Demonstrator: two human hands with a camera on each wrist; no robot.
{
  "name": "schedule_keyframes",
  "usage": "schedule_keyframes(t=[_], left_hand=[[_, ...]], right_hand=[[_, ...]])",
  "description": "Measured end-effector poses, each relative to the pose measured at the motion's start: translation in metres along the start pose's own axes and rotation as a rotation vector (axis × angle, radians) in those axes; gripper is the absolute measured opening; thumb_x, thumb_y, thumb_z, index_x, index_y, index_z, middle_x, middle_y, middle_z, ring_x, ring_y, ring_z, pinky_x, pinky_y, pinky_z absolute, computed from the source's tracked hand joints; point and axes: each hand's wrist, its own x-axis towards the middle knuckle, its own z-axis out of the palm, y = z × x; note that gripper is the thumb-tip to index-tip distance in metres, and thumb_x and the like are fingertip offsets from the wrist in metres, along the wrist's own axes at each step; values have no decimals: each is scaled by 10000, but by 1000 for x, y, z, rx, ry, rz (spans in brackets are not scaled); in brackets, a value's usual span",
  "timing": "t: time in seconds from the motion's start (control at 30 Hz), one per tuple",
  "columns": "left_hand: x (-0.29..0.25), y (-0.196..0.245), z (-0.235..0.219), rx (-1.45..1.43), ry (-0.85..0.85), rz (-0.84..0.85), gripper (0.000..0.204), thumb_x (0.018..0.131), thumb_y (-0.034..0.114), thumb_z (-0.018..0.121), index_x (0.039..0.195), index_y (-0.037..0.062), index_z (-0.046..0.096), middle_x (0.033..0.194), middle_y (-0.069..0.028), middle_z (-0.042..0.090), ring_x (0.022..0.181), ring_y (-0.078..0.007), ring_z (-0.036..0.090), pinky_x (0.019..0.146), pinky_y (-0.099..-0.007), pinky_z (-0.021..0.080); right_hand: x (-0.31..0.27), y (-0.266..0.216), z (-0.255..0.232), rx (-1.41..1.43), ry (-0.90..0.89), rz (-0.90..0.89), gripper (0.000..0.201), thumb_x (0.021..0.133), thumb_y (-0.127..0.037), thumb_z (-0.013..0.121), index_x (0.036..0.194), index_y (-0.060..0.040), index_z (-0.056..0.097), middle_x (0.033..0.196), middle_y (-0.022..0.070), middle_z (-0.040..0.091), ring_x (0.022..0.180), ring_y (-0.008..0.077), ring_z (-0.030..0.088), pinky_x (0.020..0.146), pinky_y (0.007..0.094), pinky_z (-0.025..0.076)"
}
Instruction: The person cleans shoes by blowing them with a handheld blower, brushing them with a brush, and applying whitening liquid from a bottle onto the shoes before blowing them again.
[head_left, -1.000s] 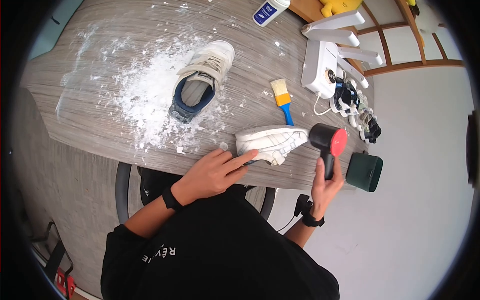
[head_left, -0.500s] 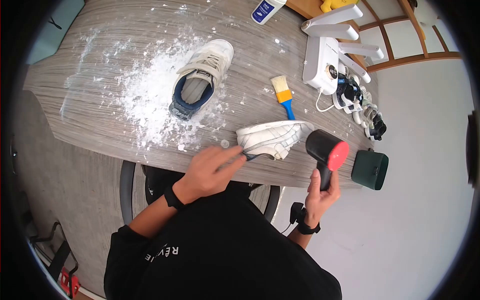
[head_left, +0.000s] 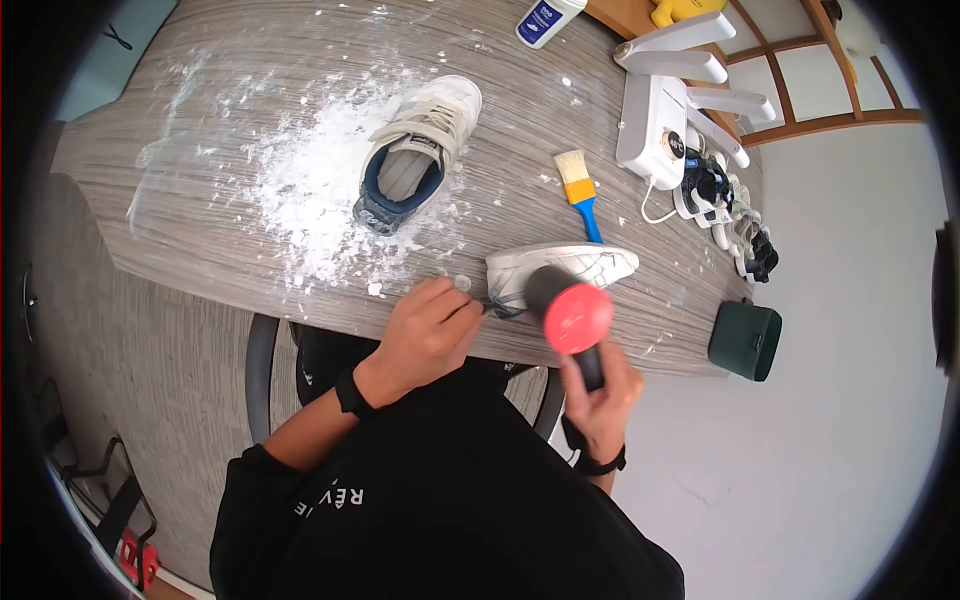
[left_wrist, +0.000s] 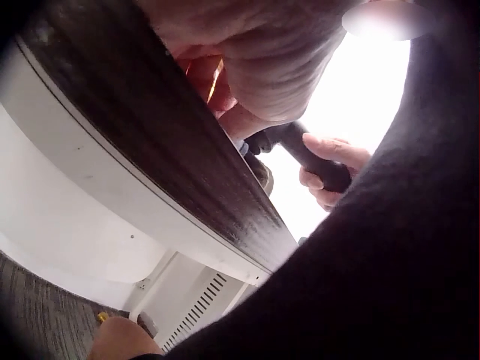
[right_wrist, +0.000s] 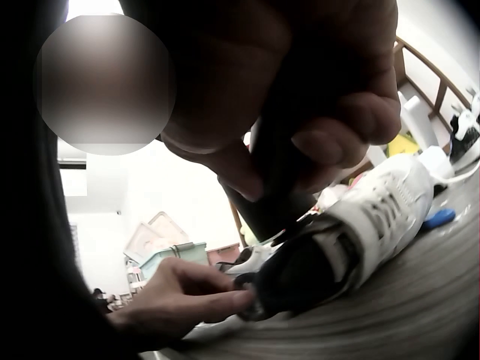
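A white sneaker (head_left: 612, 265) lies on its side near the table's front edge, its toe to the right. My left hand (head_left: 430, 330) pinches the dark heel collar of this shoe (right_wrist: 379, 225) between thumb and fingers, as the right wrist view shows. My right hand (head_left: 608, 398) grips the handle of a black hair dryer with a red round back (head_left: 578, 322). Its barrel hangs over the shoe's middle and hides part of it in the head view. Farther left, a second white sneaker with a navy lining (head_left: 440, 118) stands upright beside spilled white powder (head_left: 310, 200).
Beyond the held shoe lies a brush with blue handle (head_left: 588, 215). A white bottle (head_left: 545, 22) stands at the back, with a white router (head_left: 650, 130) to its right. Several shoes (head_left: 735, 215) line the far right edge, near a dark green box (head_left: 745, 340).
My right hand has brought the hair dryer left, from beyond the toe to over the shoe. My left hand's fingers, extended against the shoe earlier, now pinch its heel.
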Motion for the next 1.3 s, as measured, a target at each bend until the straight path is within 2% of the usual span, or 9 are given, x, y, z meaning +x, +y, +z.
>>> schedule_keyframes(t=[0.07,0.27,0.47,0.53,0.73,0.8,1.07,1.23,1.3], left_hand=[[-3,-2,0,-38,4,-13,229,686,-41,808,881,-18,690,811,-94,618,709,-266,596,613,-377,485],[-8,-5,4,-53,17,-30,217,708,-49,798,902,-28,703,778,-94,605,677,-264,597,592,-367,486],[-7,-5,3,-83,28,-39,163,749,-14,772,884,-13,682,734,-77,533,683,-257,567,608,-379,476],[-8,-7,5,-94,40,-27,190,733,-26,786,898,-17,692,743,-82,555,671,-258,574,593,-379,475],[-7,-8,2,-94,18,-28,216,722,-37,799,911,-16,697,746,-82,562,651,-255,570,573,-376,470],[-6,-7,3,-105,6,-29,215,723,-36,799,911,-16,696,747,-81,560,649,-253,567,572,-375,468],[-6,-6,3,-124,31,-29,222,708,-61,796,895,-18,684,746,-84,556,653,-258,567,570,-375,464],[-5,-6,2,-92,1,-9,226,699,-64,792,894,-21,685,752,-84,561,659,-259,568,567,-373,457],[-6,-5,2,-98,7,0,229,696,-66,791,894,-22,686,754,-85,562,660,-259,568,566,-372,454]], right_hand=[[2,4,0,-47,67,24,494,786,-115,847,1225,36,677,774,176,676,624,318,686,579,384,542],[10,-14,1,-21,-168,-56,540,767,-133,854,1255,16,677,770,166,674,592,304,673,534,371,520],[35,-23,9,-74,-39,-52,552,787,-142,845,1290,-1,667,784,162,678,599,309,678,526,388,515],[37,-30,11,-19,-187,-70,526,805,-134,834,1292,-17,671,790,168,677,605,314,679,535,397,516],[46,-9,6,-75,-4,114,503,806,-147,839,1263,-14,678,815,205,691,637,361,687,574,389,526],[41,-15,6,113,-158,-75,483,810,-131,831,1254,-9,685,827,224,695,645,368,687,596,389,534],[38,2,-26,-68,13,361,431,855,-157,794,1225,31,680,868,233,717,717,301,727,668,368,541],[19,11,-24,30,-93,96,457,840,-155,815,1231,37,676,847,227,709,719,264,718,687,360,540],[15,27,-36,-46,40,379,455,852,-155,813,1241,33,673,814,217,696,675,252,682,670,347,528]])
